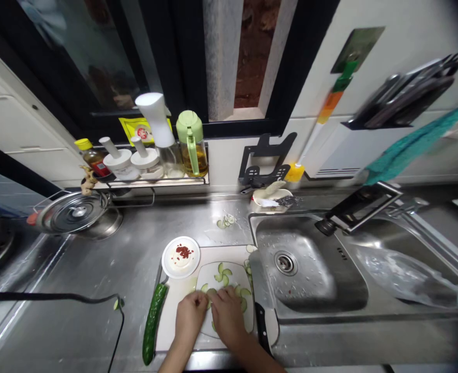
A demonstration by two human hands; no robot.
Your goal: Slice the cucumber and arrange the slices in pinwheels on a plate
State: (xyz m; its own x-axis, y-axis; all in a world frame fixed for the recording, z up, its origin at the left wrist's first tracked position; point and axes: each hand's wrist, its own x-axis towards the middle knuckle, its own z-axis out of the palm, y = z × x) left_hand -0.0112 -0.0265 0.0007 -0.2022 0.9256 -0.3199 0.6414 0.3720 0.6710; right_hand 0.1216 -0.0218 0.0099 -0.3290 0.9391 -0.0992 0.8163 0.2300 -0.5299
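Over a squarish white plate (pixel 238 327), both my hands work among thin cucumber slices (pixel 225 280); some are fanned out like petals near its far edge. My left hand (pixel 190 313) is closed in a pinch at the plate's left side, and what its fingertips hold is hidden. Beside it, my right hand (pixel 229 314) reaches over the plate with fingers stretched forward, touching slices. The plate rests on a pale cutting board (pixel 170 316). A whole cucumber (pixel 153 324) lies along the board's left edge, and a black-handled knife (pixel 262 327) lies on the right.
Beyond the plate, a round white dish (pixel 170 269) holds a pale food with red bits. Cucumber scraps (pixel 226 221) lie on the steel counter behind. The sink (pixel 302 290) is at the right, a lidded pot (pixel 100 228) at the back left. A black cable (pixel 73 297) crosses the left counter.
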